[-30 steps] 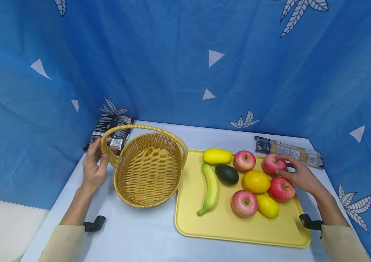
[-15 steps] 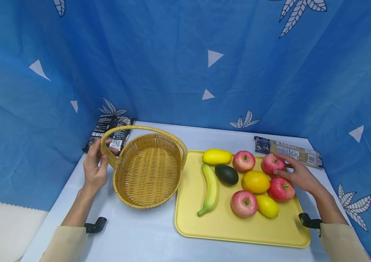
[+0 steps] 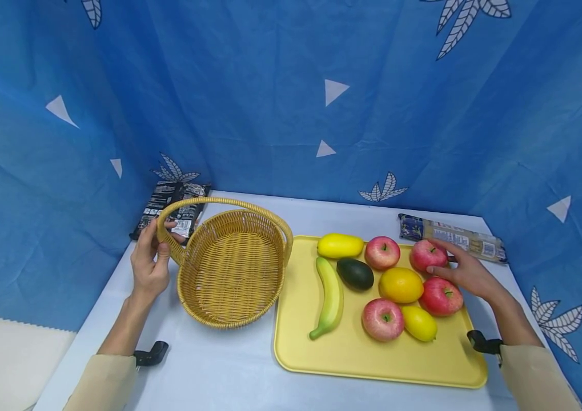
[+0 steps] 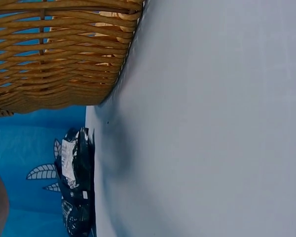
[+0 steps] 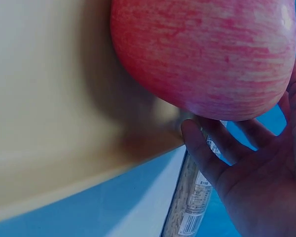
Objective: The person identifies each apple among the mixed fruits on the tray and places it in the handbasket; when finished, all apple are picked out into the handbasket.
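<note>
My left hand (image 3: pixel 149 265) grips the left side of the arched handle of a woven wicker basket (image 3: pixel 236 274), thumb on the near side. The basket stands on the white table with nothing inside it. At the back right corner of a yellow tray (image 3: pixel 342 359), my right hand (image 3: pixel 468 274) holds a red apple (image 3: pixel 428 257) between thumb and fingers; the apple still sits among the other fruit. Just nearer lies another red apple (image 3: pixel 442 297). A large apple (image 5: pixel 202 54) fills the top of the right wrist view, with the right hand's fingers behind it.
The tray also bears a banana (image 3: pixel 330 297), a papaya-like yellow fruit (image 3: pixel 340 245), a dark green avocado (image 3: pixel 355 273), an orange-yellow fruit (image 3: pixel 401 285), a lemon (image 3: pixel 420 323) and more apples (image 3: pixel 383 319). Black packets (image 3: pixel 167 205) and a long clear packet (image 3: pixel 455 237) lie behind.
My right hand has shifted slightly left, its thumb and fingers further around the apple. The left hand and basket have stayed in place.
</note>
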